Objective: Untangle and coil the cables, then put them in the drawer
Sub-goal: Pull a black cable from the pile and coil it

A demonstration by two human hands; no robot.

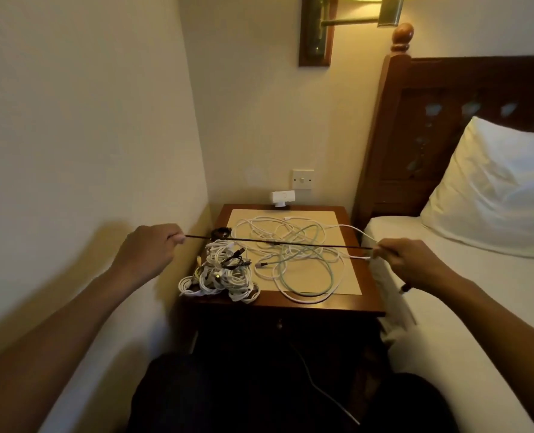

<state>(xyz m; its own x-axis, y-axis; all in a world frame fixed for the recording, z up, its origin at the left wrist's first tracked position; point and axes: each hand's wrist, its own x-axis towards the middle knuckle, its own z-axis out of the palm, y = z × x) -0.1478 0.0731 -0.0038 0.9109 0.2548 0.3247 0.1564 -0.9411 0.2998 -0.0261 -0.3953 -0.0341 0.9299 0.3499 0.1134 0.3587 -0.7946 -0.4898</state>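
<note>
At the far left, the left hand (153,248) is closed in a fist, with one end of a black cable (275,243) pinched between thumb and fingers. From there the black cable is stretched taut, its long axis running almost level from left to right above the bedside table (353,304).

Beneath its left part, a bundle of white cables (218,276) is heaped at the front left corner of the top. A small black coil (220,232) is set just behind the bundle. Beneath the middle, loose white and green cables (303,254) are spread in tangled loops over a pale mat (351,284). Whether the black cable is fully free of those loops cannot be told.

Below the table top, the drawer (279,323) is lost in shadow. It is judged to be closed, and nothing can be seen inside it.

At the right, the other stretch of the black cable is gripped by the right hand (415,264), fingers curled, just beside the edge of the bed (400,226). A dark plug (404,289) is seen poking out under that hand. A white strand runs up to the same fingers, but whether it is held too cannot be told.

Coiling is judged to come next, with one hand brought toward the other along the line of the cable. The drawer lies low between the two hands, about equally near to each.
</note>
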